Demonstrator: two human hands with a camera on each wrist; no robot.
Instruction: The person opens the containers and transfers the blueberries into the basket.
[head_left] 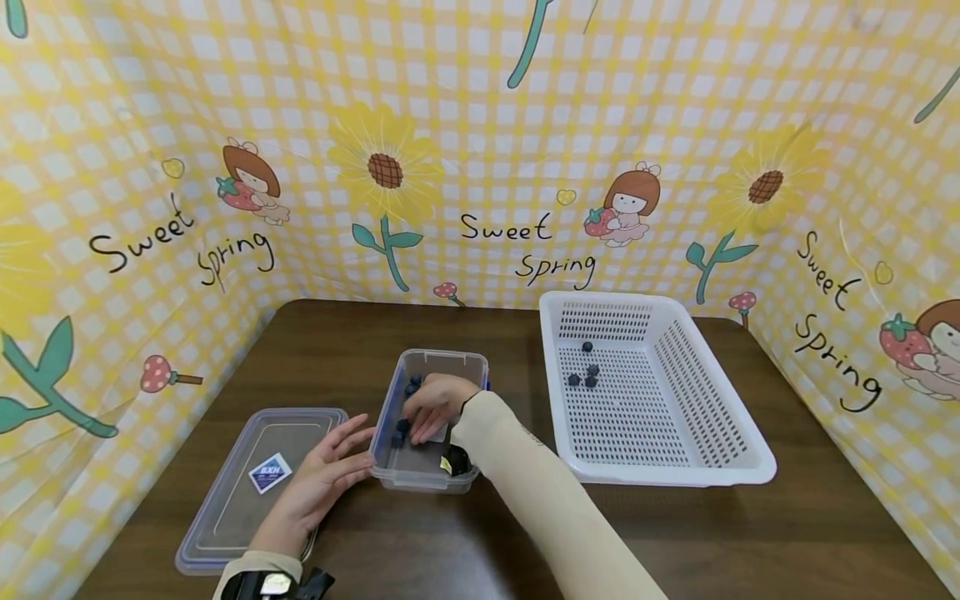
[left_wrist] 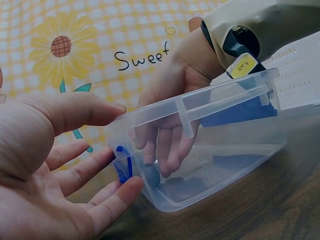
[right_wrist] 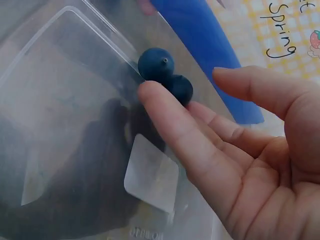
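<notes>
Reaching beside blueberries [head_left: 402, 426] in clear plastic container [head_left: 416, 480] with loosely spread right hand [head_left: 437, 403], apparently pinching none; touching container's corner with spread left hand [head_left: 324, 473]. Could lose some to rolling if pinched off-centre.

The berries [right_wrist: 156, 64] were a deep dark blue, set against a clear, colourless box [head_left: 423, 481] with bright blue clips [left_wrist: 124, 175], while the see-through lid [head_left: 225, 512] (faintly lilac round its rim) carried a blue-and-white sticker [head_left: 270, 473]. The basket [head_left: 660, 477] was plain white, the table [head_left: 375, 558] dark brown with wood grain, and the sleeves [head_left: 525, 475] beige. Behind, the cloth [head_left: 480, 150] wore yellow-and-white checks, with yellow sunflowers [head_left: 385, 171] and black lettering [head_left: 506, 227].
</notes>
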